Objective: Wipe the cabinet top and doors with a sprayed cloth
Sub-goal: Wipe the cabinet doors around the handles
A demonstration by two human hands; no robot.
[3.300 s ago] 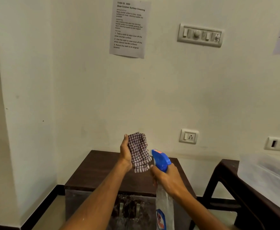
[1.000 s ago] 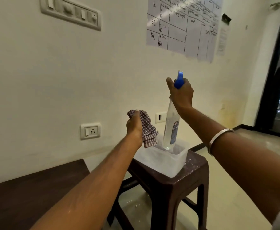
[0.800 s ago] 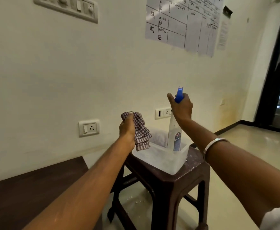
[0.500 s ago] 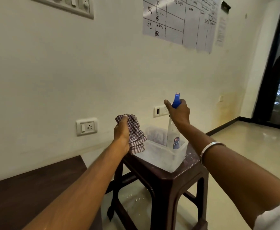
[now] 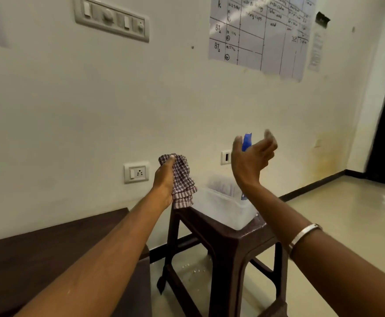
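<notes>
1. The left hand (image 5: 164, 179) is holding the checked cloth (image 5: 182, 179) bunched in a closed fist, raised in front of the wall with its loose folds hanging just above the near corner of the stool (image 5: 230, 239).
2. The cabinet top (image 5: 56, 245) is lying low and to the left of that fist, so the left hand is the nearer one; the likely next move is a swing down and left.
3. The right hand (image 5: 252, 161) is hovering with fingers spread and curled, gripping nothing.
4. The spray bottle (image 5: 246, 141) is standing upright in the clear tub (image 5: 223, 209) on the stool, its blue head just behind the open fingers; the blur is hiding whether they are touching.
5. The cloth is looking crumpled, soft and red-and-white checked; any dampness cannot be told.
</notes>
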